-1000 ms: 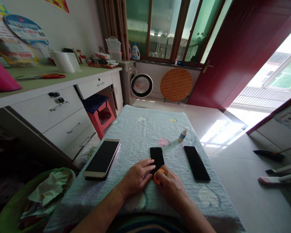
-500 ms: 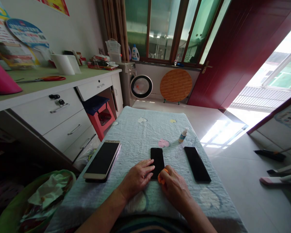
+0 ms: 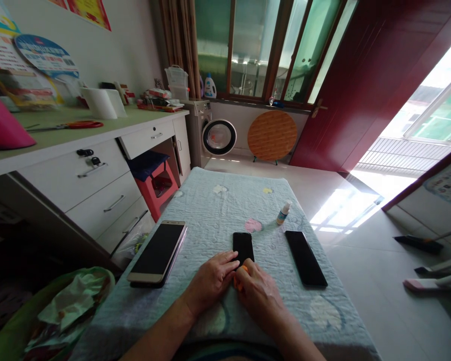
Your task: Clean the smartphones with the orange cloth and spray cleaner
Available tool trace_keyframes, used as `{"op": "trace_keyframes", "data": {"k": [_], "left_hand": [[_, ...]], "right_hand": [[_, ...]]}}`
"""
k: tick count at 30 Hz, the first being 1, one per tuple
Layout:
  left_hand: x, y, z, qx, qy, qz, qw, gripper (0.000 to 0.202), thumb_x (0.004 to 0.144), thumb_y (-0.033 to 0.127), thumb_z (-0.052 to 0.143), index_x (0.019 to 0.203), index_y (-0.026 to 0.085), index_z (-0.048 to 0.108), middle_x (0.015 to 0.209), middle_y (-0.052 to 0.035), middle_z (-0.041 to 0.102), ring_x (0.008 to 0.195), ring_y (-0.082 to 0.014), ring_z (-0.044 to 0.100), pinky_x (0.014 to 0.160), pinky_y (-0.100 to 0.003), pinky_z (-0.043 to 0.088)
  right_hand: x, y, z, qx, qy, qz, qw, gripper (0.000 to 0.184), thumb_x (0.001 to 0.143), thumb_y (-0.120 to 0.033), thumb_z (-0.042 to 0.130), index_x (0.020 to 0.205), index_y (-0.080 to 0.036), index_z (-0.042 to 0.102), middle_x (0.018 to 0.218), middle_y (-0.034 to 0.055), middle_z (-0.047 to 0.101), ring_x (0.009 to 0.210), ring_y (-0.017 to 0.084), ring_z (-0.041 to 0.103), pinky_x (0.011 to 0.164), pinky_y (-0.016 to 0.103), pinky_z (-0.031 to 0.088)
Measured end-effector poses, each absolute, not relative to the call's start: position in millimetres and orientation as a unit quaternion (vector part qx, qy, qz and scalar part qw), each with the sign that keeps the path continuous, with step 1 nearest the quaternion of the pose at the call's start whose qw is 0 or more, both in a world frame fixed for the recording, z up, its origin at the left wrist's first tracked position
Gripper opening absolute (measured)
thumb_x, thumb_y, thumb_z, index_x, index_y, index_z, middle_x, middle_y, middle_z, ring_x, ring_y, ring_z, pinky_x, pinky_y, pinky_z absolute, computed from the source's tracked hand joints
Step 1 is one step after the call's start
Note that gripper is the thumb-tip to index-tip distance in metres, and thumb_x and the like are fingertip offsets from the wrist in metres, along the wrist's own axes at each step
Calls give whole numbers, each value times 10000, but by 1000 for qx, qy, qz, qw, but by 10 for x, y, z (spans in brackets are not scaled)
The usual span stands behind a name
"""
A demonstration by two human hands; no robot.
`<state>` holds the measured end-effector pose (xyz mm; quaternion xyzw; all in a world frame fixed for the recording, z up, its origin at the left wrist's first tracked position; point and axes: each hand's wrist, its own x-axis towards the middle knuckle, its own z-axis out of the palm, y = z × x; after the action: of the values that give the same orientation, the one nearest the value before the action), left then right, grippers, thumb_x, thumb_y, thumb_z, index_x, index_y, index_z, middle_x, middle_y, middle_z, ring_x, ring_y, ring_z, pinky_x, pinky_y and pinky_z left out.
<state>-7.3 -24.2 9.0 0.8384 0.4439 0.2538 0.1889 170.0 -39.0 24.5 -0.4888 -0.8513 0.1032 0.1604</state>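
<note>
A black smartphone [image 3: 243, 245] lies face up in front of me, its lower part covered by my hands. My left hand [image 3: 212, 276] rests at its left edge, the fairly straight fingertips touching the screen. Bunched in my closed right hand [image 3: 258, 288] is an orange cloth [image 3: 239, 279], pressed at the phone's lower end. Another black smartphone [image 3: 306, 258] lies on the right. Left of my hands is a stack of phones with a gold-framed smartphone [image 3: 158, 252] on top. A small spray bottle [image 3: 283, 213] stands upright beyond the right phone.
A pale blue quilted cloth [image 3: 199, 200] covers the table. To the left are a white desk [image 3: 93, 185], a red stool [image 3: 160, 188] and a green basket [image 3: 7, 331] with crumpled tissue. A washing machine [image 3: 199, 120] with its door open stands ahead.
My right hand has moved left with the orange cloth, from the phone's lower right side to its lower end. My left hand stays at the left edge.
</note>
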Motion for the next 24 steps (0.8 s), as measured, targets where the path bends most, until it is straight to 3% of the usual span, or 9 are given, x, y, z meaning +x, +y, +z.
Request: {"op": "trace_keyframes", "data": {"k": [3,9,16,20,24], "left_hand": [[-76,-238,93,841,441,249,189,322,983,333,506,1237,202,656,1368,-89,588,1275,-232,542,1078,-404,447],[-66,-224,72,843,438,255,180,323,924,153,534,1215,207,665,1371,-69,588,1275,-214,542,1074,-387,457],[-56,-219,25,841,429,284,166,350,895,91,533,1193,212,670,1349,-69,607,1261,-202,554,1067,-383,464],[-64,-254,46,839,439,269,174,362,873,156,613,1230,209,648,1380,-82,579,1285,-234,531,1086,-428,441],[-74,-290,89,839,446,246,193,461,834,299,722,1270,192,619,1398,-114,556,1302,-275,511,1100,-470,416]], "right_hand": [[1691,-386,236,-491,-850,103,164,143,841,-60,560,818,-199,590,814,8,541,655,122,458,552,242,254],[1852,-417,299,-522,-827,147,150,170,810,-33,540,806,-195,590,857,16,556,730,136,517,610,244,297],[2095,-408,348,-542,-814,163,132,187,795,-28,494,813,-198,572,858,11,537,727,135,510,639,246,309],[2195,-365,395,-564,-795,174,142,177,808,-36,481,806,-191,567,856,16,532,722,138,508,661,247,334],[2186,-357,419,-541,-778,242,207,228,795,-15,490,863,-205,595,896,8,542,772,130,539,715,232,378]]}}
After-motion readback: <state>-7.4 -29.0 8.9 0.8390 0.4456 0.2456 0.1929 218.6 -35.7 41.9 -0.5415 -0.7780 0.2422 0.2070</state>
